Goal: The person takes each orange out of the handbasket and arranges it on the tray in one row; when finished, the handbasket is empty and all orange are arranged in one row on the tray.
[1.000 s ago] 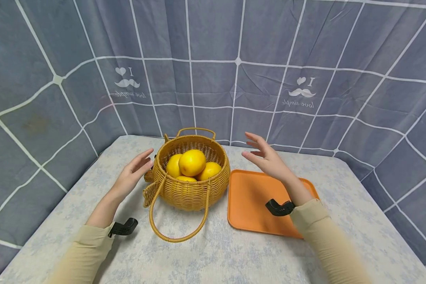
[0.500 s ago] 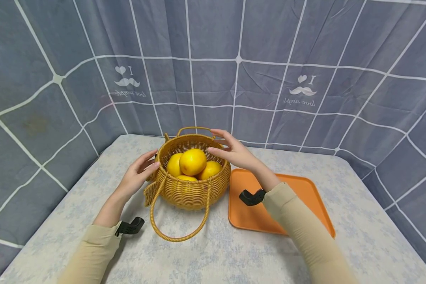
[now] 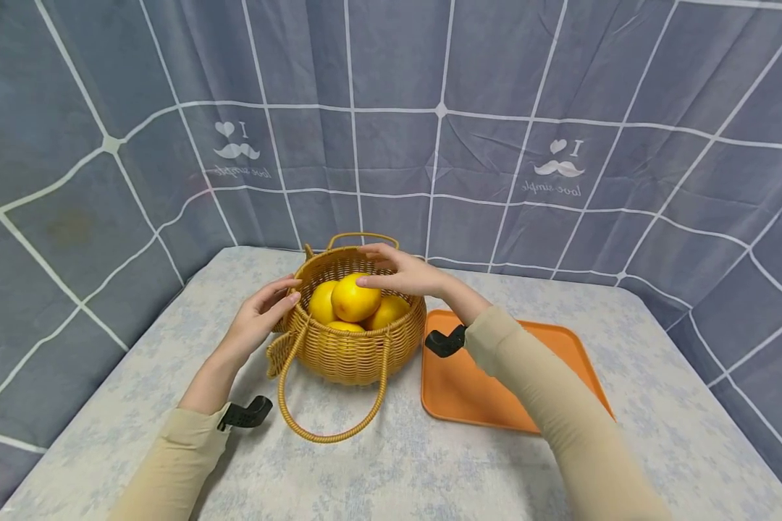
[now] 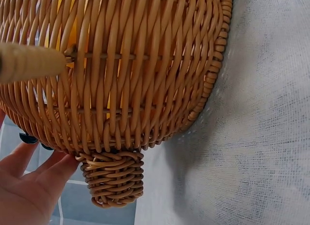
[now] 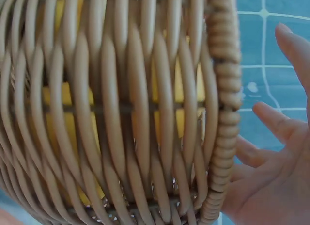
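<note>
Head view: a round golden-brown wicker basket [image 3: 342, 358] holds glossy yellow lemons [image 3: 350, 302] toward the back edge of the pale floral tabletop [image 3: 391, 470]. The left hand [image 3: 254, 318], loosely spread, touches its rim; the right hand [image 3: 409, 275], spread, hangs over them. I'd call reaching nearly done; gripping remains.

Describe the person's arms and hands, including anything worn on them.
Plain, long beige fabric sleeves cover both arms to near the wrists. A small, bent black device sits at each wrist. The left hand and right hand are bare.
</note>
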Demonstrator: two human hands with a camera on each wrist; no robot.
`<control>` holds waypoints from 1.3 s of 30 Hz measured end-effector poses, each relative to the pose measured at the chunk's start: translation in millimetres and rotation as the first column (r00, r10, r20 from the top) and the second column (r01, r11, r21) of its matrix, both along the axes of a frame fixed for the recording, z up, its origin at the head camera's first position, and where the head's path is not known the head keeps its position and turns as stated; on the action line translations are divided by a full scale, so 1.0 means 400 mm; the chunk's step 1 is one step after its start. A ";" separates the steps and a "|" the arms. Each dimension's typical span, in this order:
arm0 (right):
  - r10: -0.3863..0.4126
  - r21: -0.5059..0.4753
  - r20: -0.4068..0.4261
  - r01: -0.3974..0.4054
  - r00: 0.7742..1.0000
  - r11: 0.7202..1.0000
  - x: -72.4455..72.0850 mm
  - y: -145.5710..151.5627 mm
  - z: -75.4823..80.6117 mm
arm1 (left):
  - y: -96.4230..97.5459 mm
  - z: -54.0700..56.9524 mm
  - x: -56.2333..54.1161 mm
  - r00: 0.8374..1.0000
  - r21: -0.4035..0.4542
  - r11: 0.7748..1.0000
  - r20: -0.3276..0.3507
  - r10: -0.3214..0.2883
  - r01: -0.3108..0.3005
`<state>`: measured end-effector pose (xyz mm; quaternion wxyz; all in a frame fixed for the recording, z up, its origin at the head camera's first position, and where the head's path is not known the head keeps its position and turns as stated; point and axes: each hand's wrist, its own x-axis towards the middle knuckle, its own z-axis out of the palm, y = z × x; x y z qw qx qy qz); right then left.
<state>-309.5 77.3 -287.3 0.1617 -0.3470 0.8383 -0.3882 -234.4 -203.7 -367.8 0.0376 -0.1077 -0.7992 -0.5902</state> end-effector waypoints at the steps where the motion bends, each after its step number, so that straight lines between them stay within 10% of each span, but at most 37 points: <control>1: 0.007 0.014 0.012 -0.007 1.000 1.000 -0.005 -0.002 0.001 | 0.001 -0.001 -0.001 1.000 0.000 1.000 0.002 0.003 -0.003; 13: 0.041 0.197 0.050 -0.050 0.998 0.979 -0.041 -0.016 0.001 | 0.002 -0.004 -0.008 1.000 0.029 1.000 0.002 -0.003 0.003; 39: 0.111 0.206 -0.081 -0.092 0.990 0.974 -0.055 -0.053 -0.046 | 0.002 0.002 0.004 1.000 0.045 0.999 0.013 0.002 -0.003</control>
